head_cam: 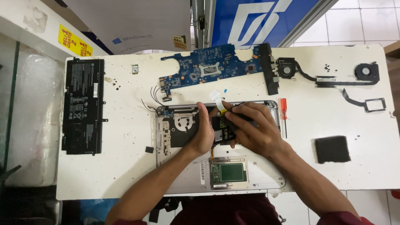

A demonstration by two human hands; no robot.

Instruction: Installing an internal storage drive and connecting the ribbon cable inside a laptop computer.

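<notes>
An opened silver laptop shell (266, 177) lies on the white table (125, 166) in front of me, its inside facing up. My left hand (203, 133) presses flat on the dark middle of the shell, fingers together. My right hand (254, 129) is beside it, fingers curled around a small dark part inside the shell, next to a yellow-tipped ribbon cable (219, 106). What exactly the right fingers grip is hidden. A green touchpad board (230, 172) shows just below both hands.
A blue motherboard (216, 66) lies at the table's back. A black battery (83, 106) is at the left. Twin fans with a heat pipe (329, 77) are at the back right. A red screwdriver (283, 112) and a black foam square (332, 149) sit right of the shell.
</notes>
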